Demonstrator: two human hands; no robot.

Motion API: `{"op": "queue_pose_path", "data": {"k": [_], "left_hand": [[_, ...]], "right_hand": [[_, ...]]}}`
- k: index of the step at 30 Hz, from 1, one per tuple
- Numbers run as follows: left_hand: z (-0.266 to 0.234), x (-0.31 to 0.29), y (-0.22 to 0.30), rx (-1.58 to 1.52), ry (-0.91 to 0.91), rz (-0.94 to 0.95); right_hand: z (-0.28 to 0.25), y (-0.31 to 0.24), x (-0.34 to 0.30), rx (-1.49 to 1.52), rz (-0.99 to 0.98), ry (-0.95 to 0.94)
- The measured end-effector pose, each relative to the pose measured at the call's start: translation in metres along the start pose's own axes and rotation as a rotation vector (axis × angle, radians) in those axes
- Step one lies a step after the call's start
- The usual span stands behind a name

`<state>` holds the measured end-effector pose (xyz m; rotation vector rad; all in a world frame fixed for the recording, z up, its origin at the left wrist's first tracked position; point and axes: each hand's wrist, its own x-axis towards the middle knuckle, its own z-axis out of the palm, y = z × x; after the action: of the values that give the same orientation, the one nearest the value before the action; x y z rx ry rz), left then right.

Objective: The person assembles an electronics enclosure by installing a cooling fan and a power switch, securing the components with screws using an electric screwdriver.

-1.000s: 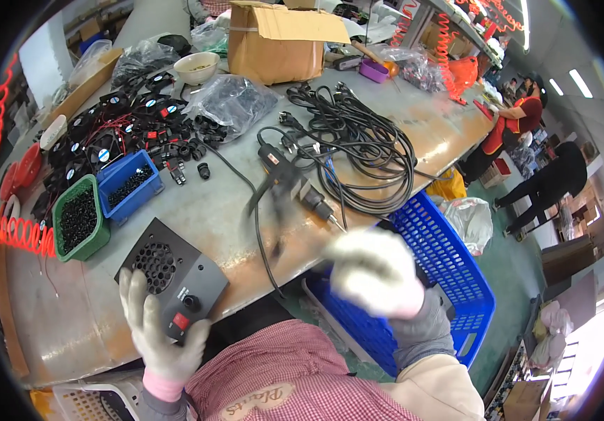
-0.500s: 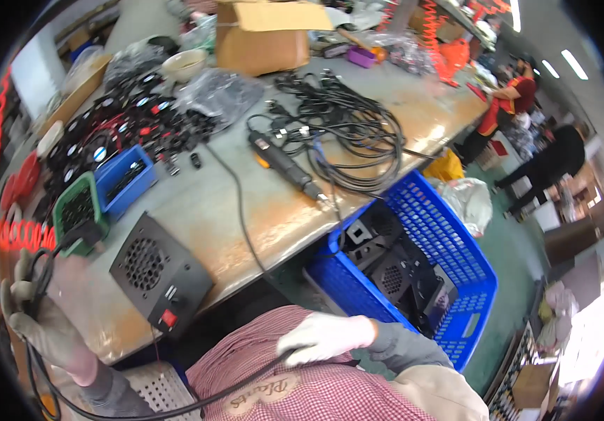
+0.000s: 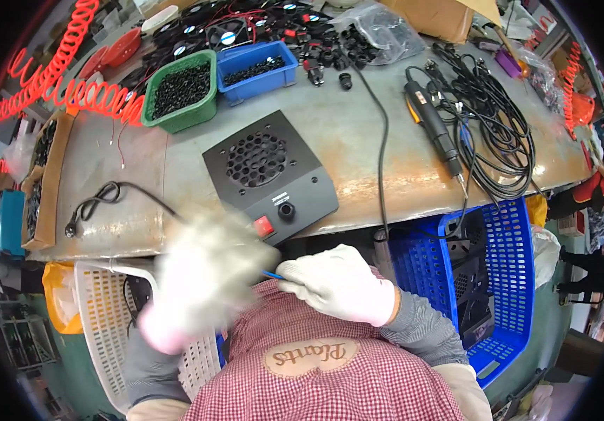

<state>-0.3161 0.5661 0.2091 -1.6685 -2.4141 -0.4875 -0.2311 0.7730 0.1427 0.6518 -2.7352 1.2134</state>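
My gloved right hand (image 3: 337,284) is in front of the checked apron, its fingertips pinched on a thin blue wire (image 3: 271,274). Close beside it on the left is my gloved left hand (image 3: 207,277), smeared by motion, so its fingers cannot be made out. A black power cord (image 3: 123,186) lies loosely looped on the table, plug end at the left, and runs up to my left hand, which hides the rest. Just beyond both hands sits a dark grey metal box (image 3: 267,172) with a round honeycomb vent, a red switch and a black knob.
Green (image 3: 181,91) and blue bins (image 3: 256,70) of small black parts stand behind the box. On the right lie an electric screwdriver (image 3: 432,123) and coiled black cables (image 3: 505,140). A blue basket (image 3: 519,281) and a white basket (image 3: 105,316) flank me below the table edge.
The view has swung left. My left hand has come from the far left to beside my right, and the cord it held now partly lies on the table. My right hand now pinches the blue wire.
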Motion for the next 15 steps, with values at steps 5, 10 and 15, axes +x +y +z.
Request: {"op": "queue_pose_path", "data": {"k": [5,10,15], "left_hand": [[0.040,-0.023,0.004,-0.139,0.083,-0.238],[0.046,-0.015,0.011,-0.181,0.085,-0.275],[0.051,-0.002,0.023,-0.283,0.125,-0.157]], "right_hand": [[-0.019,0.001,0.000,0.091,0.071,0.013],[-0.013,0.008,-0.009,0.326,0.298,0.004],[-0.009,0.007,-0.002,0.250,0.136,0.049]]}}
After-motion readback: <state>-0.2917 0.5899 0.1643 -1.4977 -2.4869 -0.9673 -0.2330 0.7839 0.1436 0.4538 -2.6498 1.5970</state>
